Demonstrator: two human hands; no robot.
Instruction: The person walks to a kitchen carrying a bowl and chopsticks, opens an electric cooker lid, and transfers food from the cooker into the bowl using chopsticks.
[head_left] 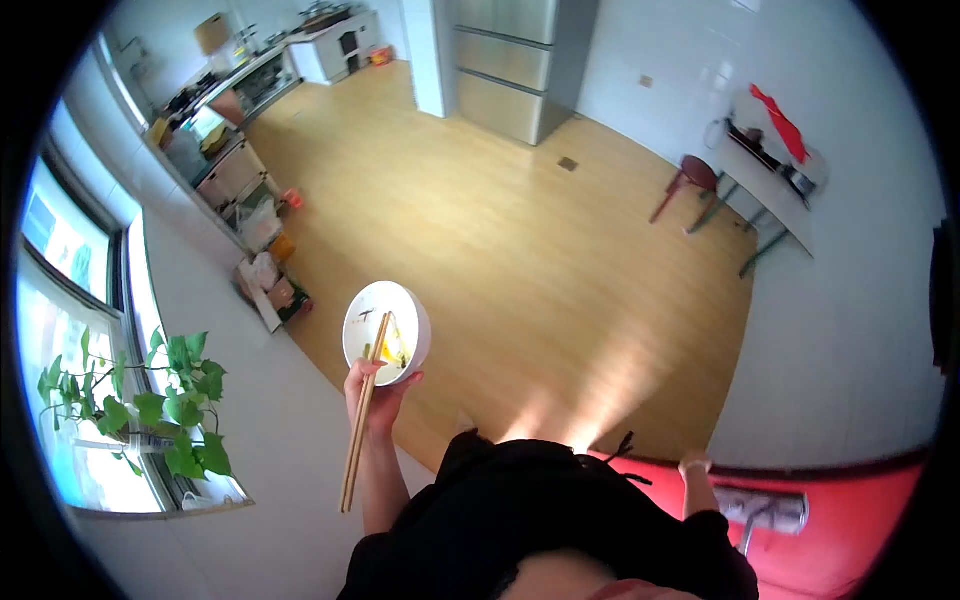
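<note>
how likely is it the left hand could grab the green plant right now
Probably not: the left hand is taken up with the white bowl and chopsticks, though the way across to the green plant looks open.

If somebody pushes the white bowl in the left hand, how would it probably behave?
The bowl is probably stiff, since its rim forms a smooth, undented curve. Its smooth outer wall might feel slippery to the left hand. A push could also shift the chopsticks, whose long ends stick out past the rim.
</note>
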